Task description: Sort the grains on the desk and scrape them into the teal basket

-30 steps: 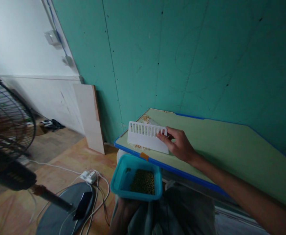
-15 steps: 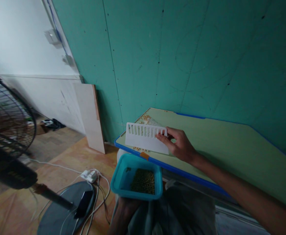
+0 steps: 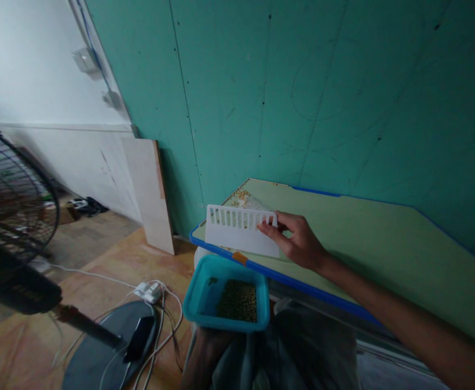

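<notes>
My right hand [image 3: 296, 238] pinches the right end of a white plastic panel [image 3: 241, 239] with a row of slots along its top. The panel stands tilted on the pale green tabletop [image 3: 363, 244], close to its blue front edge. Small yellowish grains [image 3: 243, 196] lie scattered behind it at the left corner. Below that edge is a turquoise plastic tub [image 3: 205, 303], with dark green and tan bean-like grains [image 3: 237, 300] inside. My left hand [image 3: 216, 337] is under the tub's near side, holding it; its fingers are hidden.
A black fan [image 3: 13, 216] stands at left on a round base [image 3: 95, 352], with a phone [image 3: 138, 338] on it. White cables and a power strip [image 3: 148, 291] lie on the floor. A green wall [image 3: 237, 97] rises behind the table, and a white board [image 3: 150, 189] leans near it.
My right hand has shifted the white panel slightly left and toward the front edge, now covering most of the grains that showed there. The tub has hardly moved.
</notes>
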